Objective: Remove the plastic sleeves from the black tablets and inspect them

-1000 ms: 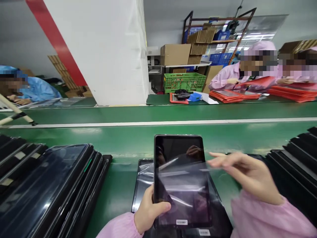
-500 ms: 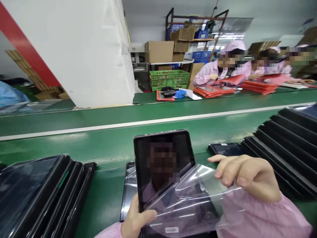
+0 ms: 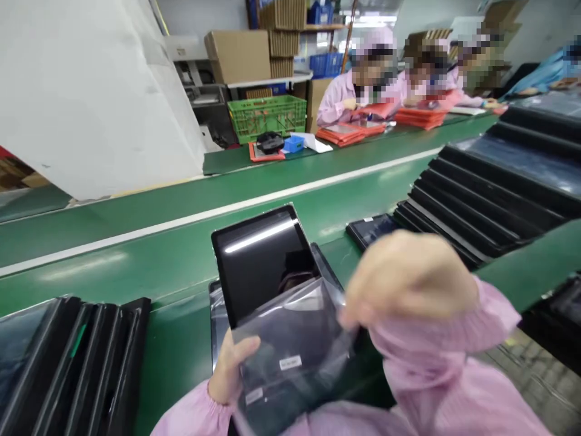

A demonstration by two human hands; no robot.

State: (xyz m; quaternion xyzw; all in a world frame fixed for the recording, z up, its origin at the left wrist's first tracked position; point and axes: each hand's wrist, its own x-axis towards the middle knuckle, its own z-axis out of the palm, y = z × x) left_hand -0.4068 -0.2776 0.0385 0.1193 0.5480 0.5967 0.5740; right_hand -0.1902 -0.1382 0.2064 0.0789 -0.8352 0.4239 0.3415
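1. The left hand (image 3: 231,369) is clamping the lower edge of a black tablet (image 3: 261,257), with the thumb lying across a clear plastic sleeve (image 3: 290,339).
2. The tablet is tilting above a bagged tablet (image 3: 216,315) lying on the green conveyor bench (image 3: 181,242), its upper half showing bare and its lower half sitting inside the sleeve.
3. The right hand (image 3: 408,278) is blurring beside the sleeve's edge, and I cannot tell whether it is pinching the plastic.
4. Stacks of black tablets (image 3: 481,188) are lying beyond the right hand, and another stack (image 3: 86,357) is standing at lower left.
5. Co-workers in pink smocks (image 3: 349,100) are sitting across the bench, working over orange-red folders (image 3: 420,118).
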